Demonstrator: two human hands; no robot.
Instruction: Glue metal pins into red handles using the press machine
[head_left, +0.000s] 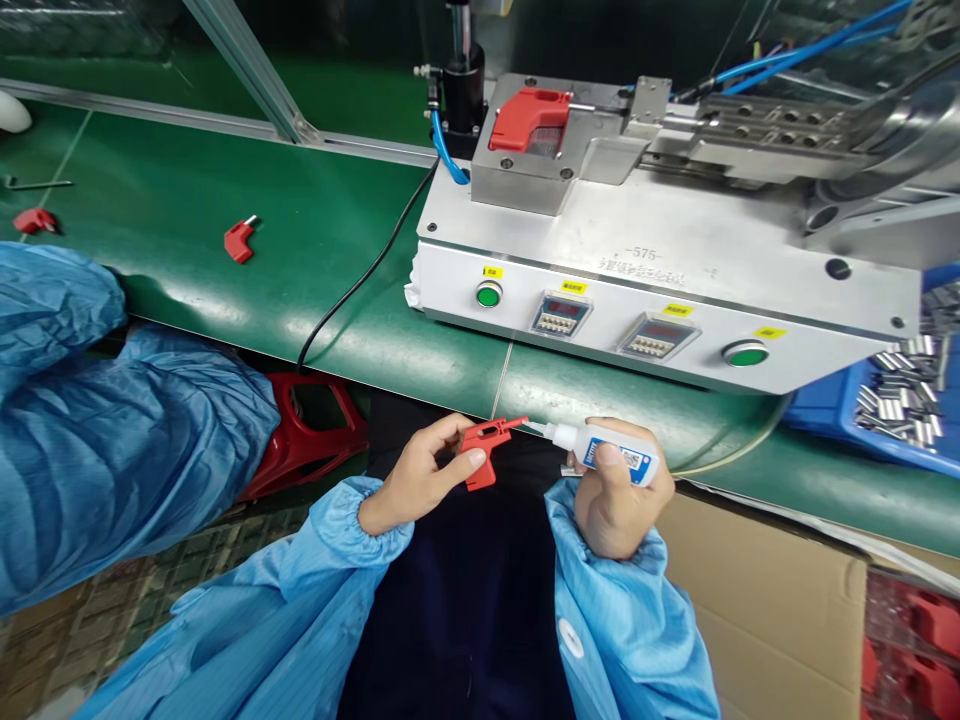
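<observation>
My left hand (427,465) is closed round a red pistol-shaped plastic part (482,470), thumb on its near side. My right hand (626,500) grips a white glue bottle (619,452) with a blue-and-white label. The bottle lies nearly level, and its thin nozzle points left at the narrow end of the red part; whether they touch I cannot tell. A small metal piece (570,471) shows beside the right fingers, partly hidden. Both hands are over my lap, just in front of the bench edge.
A press machine (652,260) with green buttons stands on the green bench (360,330), another red part (529,118) in its fixture. A blue bin (832,405) of metal sleeves (904,390) is at right. A co-worker's blue sleeve (150,430), red stool (322,440) and cardboard box (765,590) flank me.
</observation>
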